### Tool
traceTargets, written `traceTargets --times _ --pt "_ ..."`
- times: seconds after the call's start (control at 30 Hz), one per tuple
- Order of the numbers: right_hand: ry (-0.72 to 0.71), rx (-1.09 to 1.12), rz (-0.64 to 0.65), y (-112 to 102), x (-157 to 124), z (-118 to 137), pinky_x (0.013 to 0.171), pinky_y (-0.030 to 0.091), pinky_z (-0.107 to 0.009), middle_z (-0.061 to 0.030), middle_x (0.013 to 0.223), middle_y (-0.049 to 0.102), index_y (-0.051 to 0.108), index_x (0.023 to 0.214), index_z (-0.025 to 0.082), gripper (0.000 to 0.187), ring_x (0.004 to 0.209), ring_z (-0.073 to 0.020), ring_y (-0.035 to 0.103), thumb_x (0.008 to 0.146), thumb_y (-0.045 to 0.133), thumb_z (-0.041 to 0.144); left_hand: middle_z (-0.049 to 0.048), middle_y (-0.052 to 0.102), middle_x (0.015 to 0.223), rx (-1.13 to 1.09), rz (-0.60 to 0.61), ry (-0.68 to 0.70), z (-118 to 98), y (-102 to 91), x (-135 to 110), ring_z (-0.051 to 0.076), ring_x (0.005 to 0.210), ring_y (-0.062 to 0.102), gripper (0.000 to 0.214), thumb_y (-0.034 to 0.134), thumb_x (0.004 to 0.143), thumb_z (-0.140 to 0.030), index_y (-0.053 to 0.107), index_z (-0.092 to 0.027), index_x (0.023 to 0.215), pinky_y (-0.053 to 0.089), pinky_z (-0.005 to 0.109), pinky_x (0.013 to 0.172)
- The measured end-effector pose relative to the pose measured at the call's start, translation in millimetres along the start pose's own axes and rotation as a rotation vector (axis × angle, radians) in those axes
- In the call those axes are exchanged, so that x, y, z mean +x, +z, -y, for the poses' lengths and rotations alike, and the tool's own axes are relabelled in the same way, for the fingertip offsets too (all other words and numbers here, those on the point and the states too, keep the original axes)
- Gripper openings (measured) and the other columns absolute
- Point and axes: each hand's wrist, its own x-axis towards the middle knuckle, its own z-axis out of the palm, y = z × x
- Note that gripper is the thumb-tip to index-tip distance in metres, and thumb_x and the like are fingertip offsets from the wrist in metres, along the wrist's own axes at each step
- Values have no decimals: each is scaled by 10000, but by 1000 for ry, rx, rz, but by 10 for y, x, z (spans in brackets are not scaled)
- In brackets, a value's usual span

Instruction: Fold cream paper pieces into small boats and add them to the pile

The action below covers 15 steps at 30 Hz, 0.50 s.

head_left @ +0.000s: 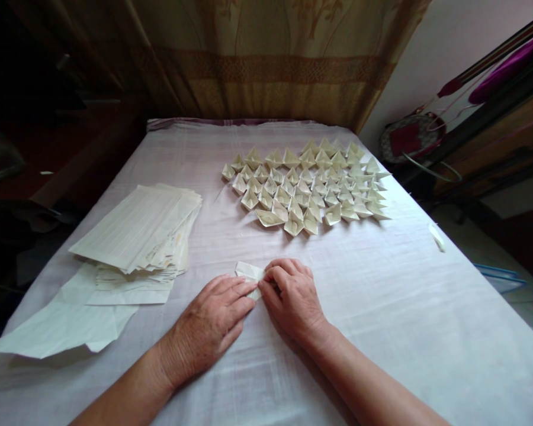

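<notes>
A small piece of folded white paper [249,270] lies on the cloth in front of me, partly hidden under my fingers. My left hand [217,316] rests across its left side, fingers together and pressing it down. From the other side my right hand [293,296] pinches the paper's right edge with curled fingers and thumb. Farther back, several folded paper boats [302,189] stand packed together in uneven rows.
To the left sits a stack of paper sheets [135,228], with a loose crumpled sheet [66,313] below it. A white scrap [436,238] lies near the right edge of the cloth-covered table [382,319]. A curtain [249,65] hangs behind.
</notes>
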Motion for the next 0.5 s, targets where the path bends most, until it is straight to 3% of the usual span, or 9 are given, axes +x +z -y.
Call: traceTargets --times 0.2,0.5 --pt "-1 -28 12 1 2 10 803 358 -353 -25 907 665 590 757 207 116 875 -199 550 859 638 181 56 617 1342 1 4 8 7 -10 4 211 1266 535 352 517 873 -98 601 -220 1192 387 451 1120" --pt "-8 -11 9 -12 2 -7 797 361 -348 -23 878 655 593 795 217 83 870 -201 550 866 635 209 73 621 1331 60 30 26 -23 -35 20 220 1268 528 282 526 883 -116 629 -210 1128 377 450 1115"
